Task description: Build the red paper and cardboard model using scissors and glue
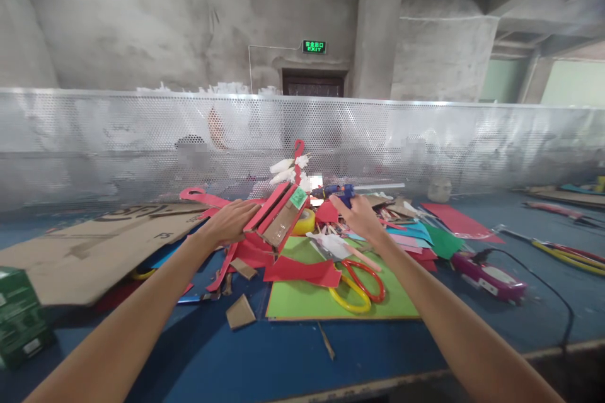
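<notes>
My left hand [230, 220] rests with its fingers laid against the side of a red and brown cardboard piece [275, 217] that stands tilted on a heap of red paper scraps. My right hand [360, 215] reaches out to a blue glue gun [336, 191] lying behind the heap, fingers curled at its handle. Whether the fingers grip it is hard to tell. A yellow tape roll [305, 221] sits between both hands.
A green sheet [302, 299] on the blue table carries red scissors [366, 277] and yellow scissors [348, 299]. Flat brown cardboard [94, 245] lies left, a green box [21, 318] at the left edge, a purple tool [489, 274] with a black cord right. A perforated metal screen [472, 138] closes the back.
</notes>
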`<move>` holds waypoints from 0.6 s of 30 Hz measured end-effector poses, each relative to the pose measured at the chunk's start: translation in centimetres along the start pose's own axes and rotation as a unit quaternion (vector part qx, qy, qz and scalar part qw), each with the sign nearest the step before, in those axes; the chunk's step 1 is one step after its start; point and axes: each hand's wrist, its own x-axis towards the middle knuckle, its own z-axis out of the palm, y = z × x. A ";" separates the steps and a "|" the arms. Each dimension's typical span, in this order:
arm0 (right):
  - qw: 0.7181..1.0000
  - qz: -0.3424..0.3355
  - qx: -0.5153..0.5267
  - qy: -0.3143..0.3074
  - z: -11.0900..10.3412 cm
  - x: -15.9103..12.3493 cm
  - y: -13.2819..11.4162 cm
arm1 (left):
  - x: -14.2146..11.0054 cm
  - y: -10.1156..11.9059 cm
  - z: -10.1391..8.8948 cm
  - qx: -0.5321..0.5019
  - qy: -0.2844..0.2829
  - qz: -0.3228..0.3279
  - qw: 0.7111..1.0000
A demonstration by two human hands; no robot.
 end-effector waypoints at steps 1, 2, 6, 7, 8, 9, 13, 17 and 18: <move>1.000 0.000 0.014 0.000 0.0 0.0 0.0 | 0.0 0.0 0.1 -0.002 0.001 -0.001 1.000; 1.000 -0.001 0.028 0.000 0.0 -0.1 -0.1 | 0.0 0.0 0.1 -0.002 0.002 -0.002 1.000; 0.999 -0.014 0.047 -0.001 0.0 -0.1 -0.4 | 0.0 0.2 0.0 0.011 -0.005 -0.006 1.000; 0.999 -0.016 0.042 -0.001 0.1 -0.1 -0.4 | 0.0 0.3 0.0 0.014 -0.007 -0.008 1.000; 0.999 -0.016 0.035 0.001 0.1 -0.1 -0.4 | 0.0 0.3 0.0 0.016 -0.008 -0.011 1.000; 1.000 -0.014 0.025 0.004 0.2 -0.1 -0.4 | 0.1 0.4 -0.1 0.017 -0.009 -0.014 1.000; 0.999 -0.004 -0.012 0.036 0.4 0.1 0.1 | 0.4 0.7 0.0 0.012 0.003 -0.017 1.000; 0.998 -0.003 -0.025 0.057 0.4 0.2 0.3 | 0.8 1.3 -0.1 0.016 0.028 -0.013 0.999; 0.998 -0.003 -0.027 0.061 0.4 0.2 0.3 | 0.9 1.5 -0.2 0.020 0.030 -0.014 0.999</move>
